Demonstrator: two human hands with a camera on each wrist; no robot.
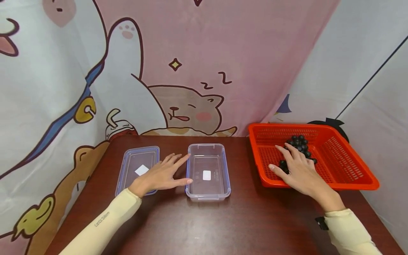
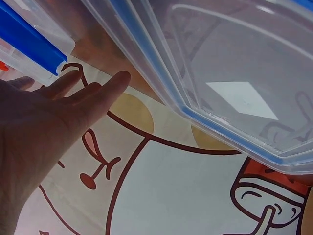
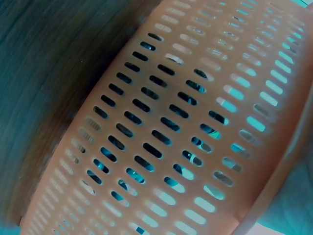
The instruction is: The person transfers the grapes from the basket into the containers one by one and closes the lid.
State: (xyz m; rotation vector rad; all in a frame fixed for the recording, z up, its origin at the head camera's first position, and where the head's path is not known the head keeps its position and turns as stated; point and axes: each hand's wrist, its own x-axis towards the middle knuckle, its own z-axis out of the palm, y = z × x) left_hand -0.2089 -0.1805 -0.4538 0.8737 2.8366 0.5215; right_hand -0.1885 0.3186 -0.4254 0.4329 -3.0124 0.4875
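Note:
A clear plastic food container [image 1: 207, 187] with a lilac rim stands at the table's middle, a white label inside. My left hand [image 1: 160, 176] is spread at its left side, thumb and index fingertip right at the rim. Under that forearm lies the matching clear lid [image 1: 135, 159], with a white sticker. In the left wrist view the lid [image 2: 195, 63] is at the right and the hand [image 2: 44, 122] at the left. My right hand [image 1: 298, 171] reaches over the front edge of a red plastic basket [image 1: 338, 152], fingers loosely bent above black grapes [image 1: 299, 141], holding none.
Everything stands on a dark brown wooden table [image 1: 204, 226]. A curtain [image 1: 204, 42] with cartoon animals hangs along its back edge. The basket's slotted side wall [image 3: 156, 127] fills most of the right wrist view. A black object [image 1: 333, 124] shows behind the basket.

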